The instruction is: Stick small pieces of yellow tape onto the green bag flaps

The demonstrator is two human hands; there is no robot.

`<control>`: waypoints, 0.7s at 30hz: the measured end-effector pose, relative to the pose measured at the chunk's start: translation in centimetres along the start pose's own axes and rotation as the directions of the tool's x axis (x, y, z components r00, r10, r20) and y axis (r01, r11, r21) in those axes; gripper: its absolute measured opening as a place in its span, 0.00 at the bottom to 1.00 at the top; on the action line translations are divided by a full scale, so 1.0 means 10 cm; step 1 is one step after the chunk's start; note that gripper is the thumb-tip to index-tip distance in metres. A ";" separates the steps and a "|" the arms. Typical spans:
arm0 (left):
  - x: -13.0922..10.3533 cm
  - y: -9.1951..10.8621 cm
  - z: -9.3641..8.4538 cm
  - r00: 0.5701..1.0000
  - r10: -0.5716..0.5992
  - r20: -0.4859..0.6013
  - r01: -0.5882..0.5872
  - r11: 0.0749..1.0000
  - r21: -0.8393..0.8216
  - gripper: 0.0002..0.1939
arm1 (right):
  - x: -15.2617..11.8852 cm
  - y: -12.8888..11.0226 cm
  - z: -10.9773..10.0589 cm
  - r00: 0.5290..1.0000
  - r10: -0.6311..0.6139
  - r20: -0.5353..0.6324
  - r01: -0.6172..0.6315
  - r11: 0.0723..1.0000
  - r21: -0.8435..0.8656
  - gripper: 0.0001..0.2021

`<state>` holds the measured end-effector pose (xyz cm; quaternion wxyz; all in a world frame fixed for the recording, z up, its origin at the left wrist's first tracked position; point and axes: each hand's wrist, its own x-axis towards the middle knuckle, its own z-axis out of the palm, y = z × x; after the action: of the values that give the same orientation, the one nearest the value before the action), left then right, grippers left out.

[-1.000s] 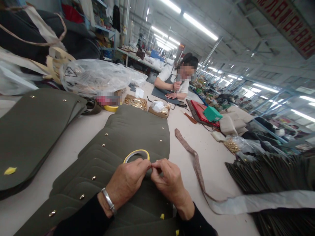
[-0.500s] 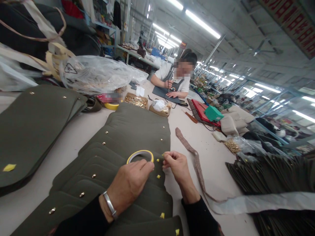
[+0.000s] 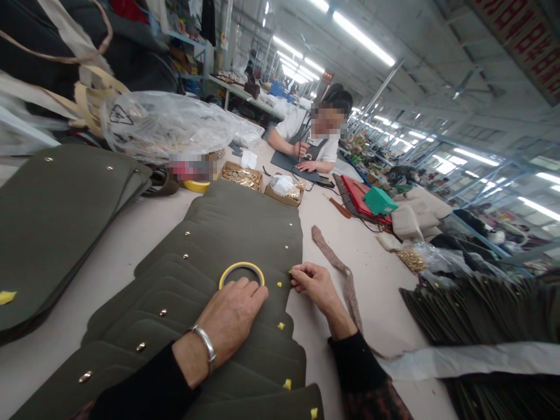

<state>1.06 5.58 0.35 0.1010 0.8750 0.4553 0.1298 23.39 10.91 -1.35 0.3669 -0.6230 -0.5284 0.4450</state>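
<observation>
My left hand (image 3: 234, 315), with a silver bangle at the wrist, holds a roll of yellow tape (image 3: 242, 269) over the overlapping dark green panels (image 3: 245, 216). To its right, my right hand (image 3: 315, 287) pinches a small yellow piece of tape (image 3: 291, 272) at the panels' right edge. Several small yellow tape pieces sit along that edge, one of them (image 3: 281, 326) beside my left hand. Gold metal fittings (image 3: 163, 312) show on the left side of the panels.
Another stack of green panels (image 3: 65, 216) lies at the left. Boxes of gold parts (image 3: 242, 177) stand beyond the panels. A person (image 3: 306, 143) works across the table. A brown strip (image 3: 335, 256) and a stack of dark pieces (image 3: 485, 303) lie at the right.
My left hand and the tape roll have shifted slightly left, and the roll's ring shows more openly. My right hand has barely moved, still pinching at the panel edge.
</observation>
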 end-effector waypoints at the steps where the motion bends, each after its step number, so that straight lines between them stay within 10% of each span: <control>1: 0.00 -0.01 0.01 1.000 0.009 -0.006 -0.009 1.000 -0.004 0.10 | -0.01 -0.01 -0.01 1.000 -0.018 0.003 0.018 1.000 -0.024 0.12; 7: 0.06 -0.10 0.07 0.991 -0.020 -0.134 0.006 0.994 -0.105 0.09 | -0.08 -0.10 0.05 0.958 -0.283 -0.051 0.264 0.937 -0.230 0.09; 13: 0.06 -0.15 0.02 0.990 -0.120 -0.069 0.114 0.990 -0.089 0.10 | -0.13 -0.16 0.11 0.995 -0.056 0.082 0.072 0.976 -0.206 0.09; 21: 0.05 -0.11 0.00 0.996 -0.090 -0.017 0.088 0.993 -0.076 0.11 | -0.07 -0.12 0.09 0.995 -0.086 0.055 0.102 0.894 -0.437 0.08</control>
<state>0.44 6.60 0.09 0.1347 0.8481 0.4897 0.1510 22.16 10.37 -0.44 0.2292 -0.6557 -0.6507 0.3068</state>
